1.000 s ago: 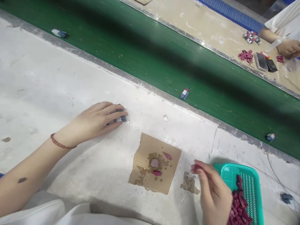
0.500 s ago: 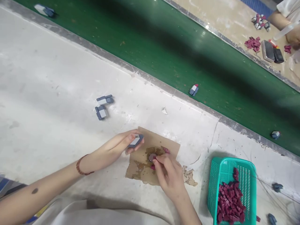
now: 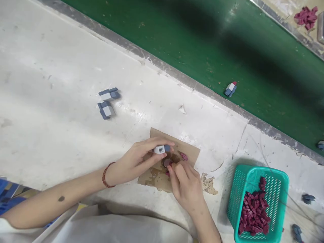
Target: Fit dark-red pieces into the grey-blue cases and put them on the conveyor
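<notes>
Left hand (image 3: 134,162) pinching the small grey-white block (image 3: 160,149) just above the cardboard scrap (image 3: 187,152) on the desk (image 3: 50,101). Right hand (image 3: 186,184) fingertips closed at the glue cap (image 3: 167,163); held piece hidden. Best dabbed lightly, block kept steady and near.

left: two grey blocks (image 3: 107,103) | right: teal basket (image 3: 255,168) | between: bare worktop (image 3: 50,101)
</notes>
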Demonstrator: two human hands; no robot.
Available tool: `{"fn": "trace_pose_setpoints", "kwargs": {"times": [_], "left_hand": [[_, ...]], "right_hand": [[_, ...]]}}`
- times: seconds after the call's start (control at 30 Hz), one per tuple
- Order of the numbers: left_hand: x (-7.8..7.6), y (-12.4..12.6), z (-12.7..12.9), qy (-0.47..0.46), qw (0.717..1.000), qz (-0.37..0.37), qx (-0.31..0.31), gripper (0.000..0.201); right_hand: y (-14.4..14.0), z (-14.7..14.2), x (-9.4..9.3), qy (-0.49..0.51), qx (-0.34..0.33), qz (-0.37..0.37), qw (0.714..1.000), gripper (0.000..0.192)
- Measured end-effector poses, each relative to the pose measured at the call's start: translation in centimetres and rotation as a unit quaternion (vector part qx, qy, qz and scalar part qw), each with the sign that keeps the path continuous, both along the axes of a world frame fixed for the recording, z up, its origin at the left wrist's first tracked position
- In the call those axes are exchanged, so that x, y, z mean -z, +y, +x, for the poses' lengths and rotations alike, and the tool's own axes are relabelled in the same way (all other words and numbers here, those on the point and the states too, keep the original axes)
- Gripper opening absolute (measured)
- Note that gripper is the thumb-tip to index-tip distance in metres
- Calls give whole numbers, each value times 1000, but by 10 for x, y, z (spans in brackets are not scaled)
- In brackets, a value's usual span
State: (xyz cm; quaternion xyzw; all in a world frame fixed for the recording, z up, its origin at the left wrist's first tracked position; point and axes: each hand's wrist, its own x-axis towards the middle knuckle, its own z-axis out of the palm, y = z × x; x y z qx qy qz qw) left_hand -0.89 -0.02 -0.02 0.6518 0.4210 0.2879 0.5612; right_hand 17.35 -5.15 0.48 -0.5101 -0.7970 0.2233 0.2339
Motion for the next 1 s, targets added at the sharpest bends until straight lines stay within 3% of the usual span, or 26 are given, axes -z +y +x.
{"fn": "trace_pose_setpoints", "kwargs": {"times": [0.17, 0.37, 0.6, 0.67, 0.8, 0.87, 1.0], "left_hand": [[6, -1, 0, 19, 997, 76, 15, 29], [6, -1, 2, 42, 987, 153, 24, 24], [8, -3, 4, 77, 971, 221, 54, 19], [10, -4, 5, 94, 960, 256, 58, 20], [11, -6, 6, 130, 937, 318, 68, 25], [10, -7, 7, 147, 925, 343, 71, 29], [9, -8, 10, 174, 908, 374, 73, 34]], "right_hand": [[-3, -1, 1, 48, 31, -39, 998, 28], [-3, 7, -4, 141, 185, -153, 961, 24], [-2, 6, -5, 186, 227, -216, 931, 23], [-4, 6, -5, 259, 252, -251, 898, 22], [-4, 3, -5, 469, 283, -326, 770, 27], [-3, 1, -6, 529, 286, -347, 720, 31], [-1, -4, -7, 573, 282, -364, 678, 33]]}}
